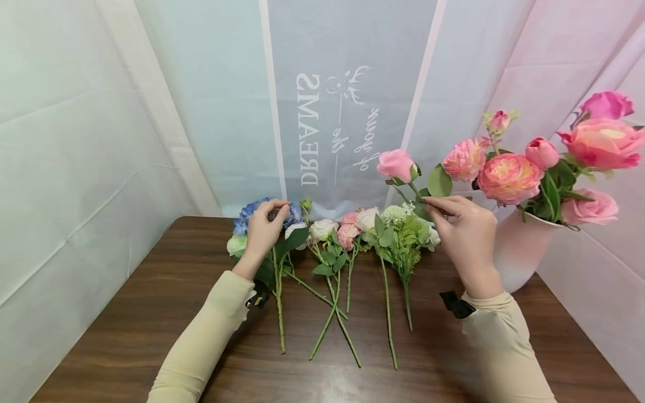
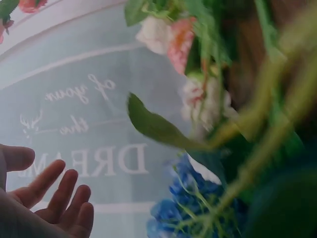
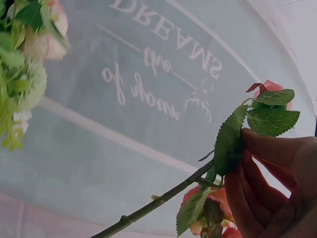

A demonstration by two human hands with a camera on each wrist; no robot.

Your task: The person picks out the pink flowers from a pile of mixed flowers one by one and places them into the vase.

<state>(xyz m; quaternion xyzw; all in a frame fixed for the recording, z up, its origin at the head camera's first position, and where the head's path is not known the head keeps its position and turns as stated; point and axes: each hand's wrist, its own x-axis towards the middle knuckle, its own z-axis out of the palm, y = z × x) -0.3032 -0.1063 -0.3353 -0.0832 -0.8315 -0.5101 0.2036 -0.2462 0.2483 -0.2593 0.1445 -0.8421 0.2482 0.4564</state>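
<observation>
My right hand pinches a pink rose by its stem between thumb and fingers, up in the air left of the vase. In the right wrist view the rose's serrated leaves lie against the fingertips, and its bare stem slants down to the left. Over the blue hydrangea hovers my left hand. In the left wrist view its fingers are loosely bent with nothing between them, apart from the blue blossoms.
A pale pink vase with several pink roses and peonies stands at the right. Along the table's far edge lie white roses, pink flowers and greenery, stems toward me. A printed curtain hangs behind the table.
</observation>
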